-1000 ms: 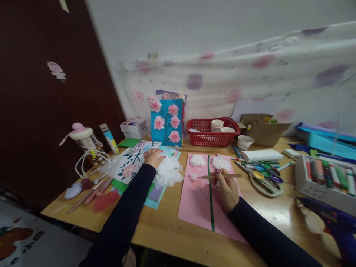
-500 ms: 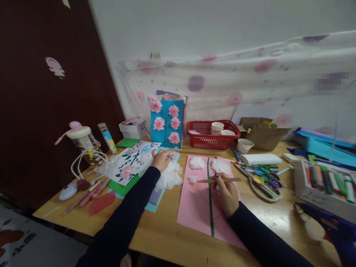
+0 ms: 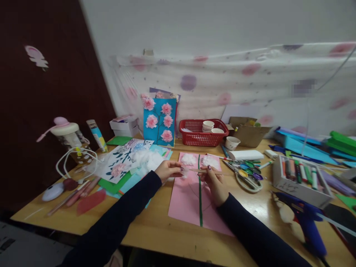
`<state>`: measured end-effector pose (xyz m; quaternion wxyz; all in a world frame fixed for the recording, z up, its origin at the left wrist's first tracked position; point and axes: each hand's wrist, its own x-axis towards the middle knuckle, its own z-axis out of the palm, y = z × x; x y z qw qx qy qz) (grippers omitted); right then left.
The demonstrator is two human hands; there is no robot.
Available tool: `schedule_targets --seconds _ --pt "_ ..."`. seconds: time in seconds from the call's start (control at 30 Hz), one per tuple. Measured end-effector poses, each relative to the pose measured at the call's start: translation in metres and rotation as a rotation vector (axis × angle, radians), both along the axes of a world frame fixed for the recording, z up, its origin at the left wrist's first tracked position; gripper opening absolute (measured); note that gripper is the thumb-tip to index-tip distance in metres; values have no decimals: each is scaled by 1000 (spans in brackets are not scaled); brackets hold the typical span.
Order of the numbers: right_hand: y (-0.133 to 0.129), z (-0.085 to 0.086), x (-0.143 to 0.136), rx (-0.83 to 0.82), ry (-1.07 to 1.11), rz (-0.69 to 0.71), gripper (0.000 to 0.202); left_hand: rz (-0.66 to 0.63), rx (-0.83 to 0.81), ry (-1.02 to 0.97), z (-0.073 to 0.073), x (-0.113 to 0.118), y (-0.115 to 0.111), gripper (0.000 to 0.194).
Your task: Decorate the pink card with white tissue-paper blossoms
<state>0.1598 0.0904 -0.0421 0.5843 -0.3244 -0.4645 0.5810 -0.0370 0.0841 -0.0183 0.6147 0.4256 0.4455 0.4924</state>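
A pink sheet of paper (image 3: 183,207) lies in front of me with a green stripe (image 3: 200,204) down its middle. Near its top are two white cotton tufts (image 3: 189,160), one on each side of the stripe. My right hand (image 3: 215,185) grips a flat wooden stick (image 3: 194,170) whose tip points left over the paper. At the paper's left edge my left hand (image 3: 169,170) pinches a small wisp of cotton (image 3: 184,172), close to the stick's tip. Whether stick and wisp touch is unclear. More loose cotton (image 3: 147,160) lies behind my left hand.
A blue card with pink flowers (image 3: 159,128) stands at the back, beside a red basket (image 3: 204,139) holding paper cups. Scissors (image 3: 247,181), paint spoons and a box of markers (image 3: 300,187) lie to the right. A blue glue gun (image 3: 303,215) sits near the right front edge.
My left hand has come from the cotton pile toward the pink paper, now with a wisp of cotton at its fingertips. My right hand still holds the stick. The view has shifted right.
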Motion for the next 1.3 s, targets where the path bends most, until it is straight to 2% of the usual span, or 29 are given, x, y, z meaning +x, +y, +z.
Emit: schedule_targets --seconds 0.17,0.37,0.5,0.67,0.87,0.97,1.3 --pt "-3 0 -2 38 28 35 35 -35 -54 -40 -3 6 -3 35" --pt "-5 2 -3 -9 33 56 37 -86 -16 -51 -4 4 -4 38" --pt "-3 0 -2 -13 10 42 37 -104 -5 -89 -3 2 -4 30" --pt "0 -4 -1 -4 -18 22 38 -96 -95 -125 1 2 -4 19" --pt "1 -1 1 -14 40 4 37 -40 -9 -73 -4 3 -3 42" --pt "1 2 2 -43 56 -20 39 -65 25 -43 -7 3 -2 49" --pt "-5 1 -2 0 -57 70 41 -126 92 32 -8 8 -5 54"
